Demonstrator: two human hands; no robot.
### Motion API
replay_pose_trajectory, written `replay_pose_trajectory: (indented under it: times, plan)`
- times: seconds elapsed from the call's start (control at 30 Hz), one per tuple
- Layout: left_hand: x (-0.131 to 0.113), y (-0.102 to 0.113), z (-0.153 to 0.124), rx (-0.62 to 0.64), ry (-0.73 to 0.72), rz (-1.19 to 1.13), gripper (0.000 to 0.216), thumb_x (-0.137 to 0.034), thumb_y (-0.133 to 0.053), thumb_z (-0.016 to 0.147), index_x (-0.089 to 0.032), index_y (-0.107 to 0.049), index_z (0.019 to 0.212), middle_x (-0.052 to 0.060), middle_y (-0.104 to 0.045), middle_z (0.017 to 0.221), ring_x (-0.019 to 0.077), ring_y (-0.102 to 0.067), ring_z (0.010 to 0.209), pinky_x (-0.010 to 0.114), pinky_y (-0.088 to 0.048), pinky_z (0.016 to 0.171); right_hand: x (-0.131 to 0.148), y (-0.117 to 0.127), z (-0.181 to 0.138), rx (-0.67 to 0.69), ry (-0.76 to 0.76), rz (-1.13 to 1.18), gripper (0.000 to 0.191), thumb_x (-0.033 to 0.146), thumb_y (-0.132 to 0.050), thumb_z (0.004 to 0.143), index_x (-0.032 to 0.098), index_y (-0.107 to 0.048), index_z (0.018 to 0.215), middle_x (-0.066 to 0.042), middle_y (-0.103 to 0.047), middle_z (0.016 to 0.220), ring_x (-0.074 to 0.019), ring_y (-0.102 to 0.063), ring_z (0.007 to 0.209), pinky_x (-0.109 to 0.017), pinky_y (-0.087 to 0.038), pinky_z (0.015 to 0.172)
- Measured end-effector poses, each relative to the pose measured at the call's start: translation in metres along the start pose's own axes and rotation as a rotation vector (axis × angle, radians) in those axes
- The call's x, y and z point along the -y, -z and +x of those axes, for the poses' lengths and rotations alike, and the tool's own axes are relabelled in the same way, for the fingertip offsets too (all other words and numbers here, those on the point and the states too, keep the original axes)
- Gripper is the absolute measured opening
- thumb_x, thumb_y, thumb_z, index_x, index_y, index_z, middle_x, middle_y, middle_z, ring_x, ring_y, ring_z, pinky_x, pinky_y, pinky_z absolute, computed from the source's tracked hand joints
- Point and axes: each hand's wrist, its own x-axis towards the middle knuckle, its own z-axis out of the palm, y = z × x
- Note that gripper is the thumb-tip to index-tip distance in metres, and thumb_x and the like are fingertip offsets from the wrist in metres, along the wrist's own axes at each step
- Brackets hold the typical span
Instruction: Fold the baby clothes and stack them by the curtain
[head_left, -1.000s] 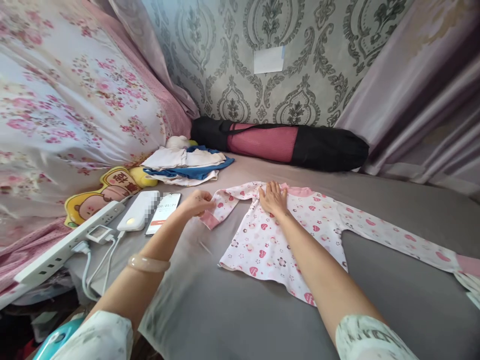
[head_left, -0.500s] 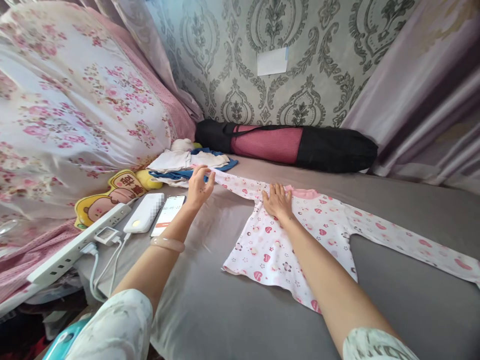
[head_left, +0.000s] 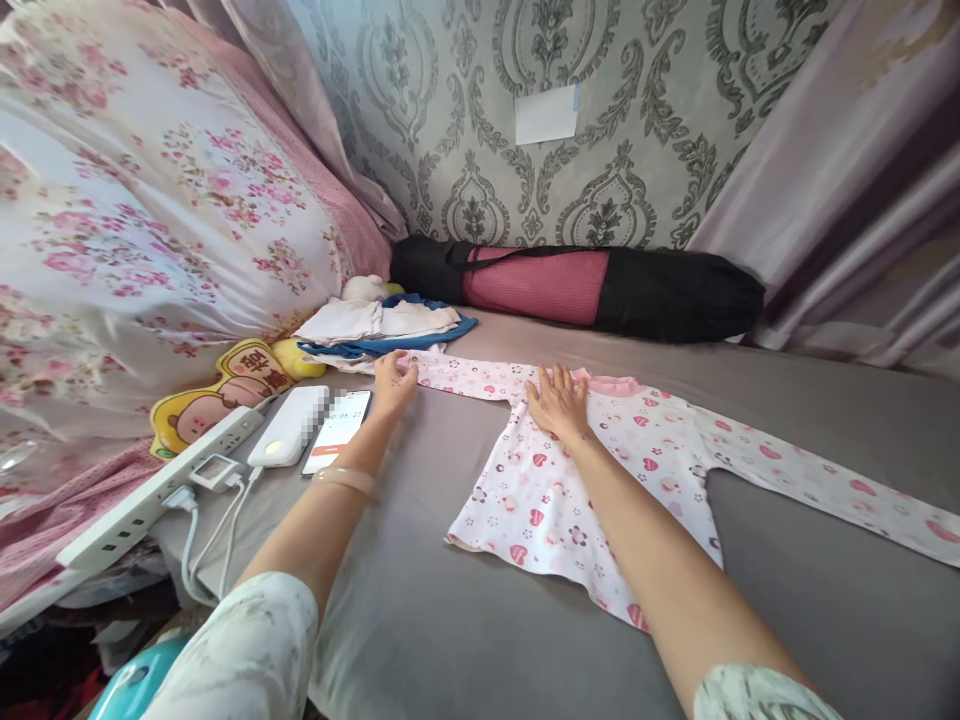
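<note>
A white long-sleeved child's shirt point(head_left: 510, 480) with pink hearts, flowers and a pink collar is spread out on the grey bed sheet point(head_left: 420, 590). My left hand point(head_left: 394, 385) pinches the end of its left sleeve, fingers closed round the cuff, low over the sheet beside the pile of folded clothes. Flat on the shirt near the left shoulder and collar lies my right hand point(head_left: 558, 402), its fingers stretched out. The other sleeve reaches out to the right edge of the view.
Folded white and blue clothes point(head_left: 420, 320) lie behind my left hand. A phone point(head_left: 339, 432), a white power bank point(head_left: 289, 425) and a power strip point(head_left: 161, 490) with cables are at the left, near a yellow cushion point(head_left: 217, 390). A black-and-pink long bag point(head_left: 540, 285) runs along the wall.
My left hand has come down and slightly left with the cuff, and the sleeve now lies lower and straighter along the sheet. My right hand stays in place on the shirt.
</note>
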Motion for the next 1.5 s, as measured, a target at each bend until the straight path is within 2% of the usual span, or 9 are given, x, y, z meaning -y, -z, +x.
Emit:
replay_pose_trajectory:
  times: [0.13,0.33,0.43,0.63,0.7,0.8,0.97,1.23,1.5]
  plan:
    - [0.003,-0.002,0.015,-0.077,0.128,-0.032,0.038,-0.029,-0.059,0.078,-0.012,-0.055,0.112,0.012,-0.052,0.110,0.0214,-0.054,0.099,0.036,-0.043,0.096,-0.001,0.000,-0.001,0.004,0.023,-0.002,0.058,0.049,-0.016,0.099,0.026,-0.029,0.151,-0.014,-0.026,0.157,-0.0285,-0.016,0.145,-0.057,-0.009,0.113]
    - [0.001,-0.005,0.026,-0.137,-0.123,0.006,0.029,-0.019,-0.049,0.082,-0.015,-0.058,0.110,0.012,-0.048,0.114,0.0207,-0.053,0.100,0.034,-0.043,0.096,-0.001,0.000,-0.001,0.038,0.031,-0.008,0.060,0.056,-0.016,0.098,0.030,-0.030,0.150,-0.012,-0.022,0.158,-0.0309,-0.013,0.145,-0.059,-0.007,0.112]
    - [0.003,-0.007,0.026,-0.074,-0.217,0.095,0.025,-0.015,-0.044,0.085,-0.014,-0.059,0.105,0.014,-0.047,0.114,0.0219,-0.052,0.105,0.034,-0.042,0.097,-0.001,0.000,0.000,0.044,0.021,-0.004,0.060,0.056,-0.016,0.097,0.031,-0.029,0.150,-0.012,-0.021,0.158,-0.0308,-0.013,0.146,-0.058,-0.006,0.112]
    - [-0.015,-0.017,0.010,-0.064,-0.244,0.393,0.023,-0.011,-0.043,0.085,-0.011,-0.060,0.101,0.022,-0.046,0.129,0.0375,-0.041,0.122,0.054,-0.033,0.100,-0.001,0.000,-0.001,0.034,0.026,-0.016,0.059,0.055,-0.017,0.098,0.031,-0.029,0.150,-0.013,-0.023,0.158,-0.0303,-0.014,0.145,-0.058,-0.006,0.112]
    - [-0.034,-0.030,0.000,0.031,-0.380,0.425,0.028,-0.015,-0.041,0.088,-0.012,-0.060,0.109,0.020,-0.048,0.132,0.0360,-0.042,0.124,0.054,-0.033,0.102,-0.001,0.000,-0.001,0.021,0.026,-0.020,0.059,0.055,-0.017,0.098,0.031,-0.030,0.150,-0.013,-0.024,0.157,-0.0302,-0.015,0.145,-0.058,-0.007,0.112]
    - [-0.065,-0.059,-0.017,0.418,-0.666,0.322,0.039,-0.020,-0.033,0.094,-0.015,-0.054,0.126,0.014,-0.056,0.131,0.0239,-0.049,0.124,0.040,-0.035,0.107,0.000,-0.001,-0.002,-0.002,0.028,-0.025,0.059,0.056,-0.017,0.098,0.031,-0.031,0.150,-0.013,-0.025,0.157,-0.0301,-0.016,0.145,-0.057,-0.007,0.112]
    - [-0.089,-0.099,-0.042,0.672,-0.667,0.380,0.052,-0.036,-0.018,0.100,-0.017,-0.040,0.144,0.008,-0.039,0.151,0.0251,-0.027,0.143,0.045,-0.022,0.116,0.000,-0.001,-0.002,-0.013,0.030,-0.038,0.056,0.053,-0.018,0.099,0.032,-0.033,0.149,-0.014,-0.026,0.156,-0.0299,-0.018,0.144,-0.057,-0.009,0.111]
    - [-0.056,-0.067,-0.020,0.714,-0.551,0.543,0.055,-0.039,-0.017,0.100,-0.020,-0.028,0.151,0.006,-0.023,0.158,0.0235,-0.017,0.146,0.042,-0.013,0.118,0.000,-0.002,-0.001,0.016,0.019,-0.023,0.057,0.054,-0.019,0.098,0.033,-0.030,0.150,-0.012,-0.024,0.158,-0.0297,-0.015,0.145,-0.057,-0.006,0.112]
    - [0.001,-0.036,0.014,0.607,-0.537,0.614,0.055,-0.038,-0.018,0.100,-0.018,-0.030,0.150,0.008,-0.028,0.157,0.0250,-0.017,0.146,0.048,-0.010,0.117,-0.001,-0.003,0.000,0.026,0.020,-0.010,0.057,0.054,-0.020,0.098,0.032,-0.030,0.150,-0.011,-0.023,0.158,-0.0298,-0.014,0.145,-0.057,-0.006,0.113]
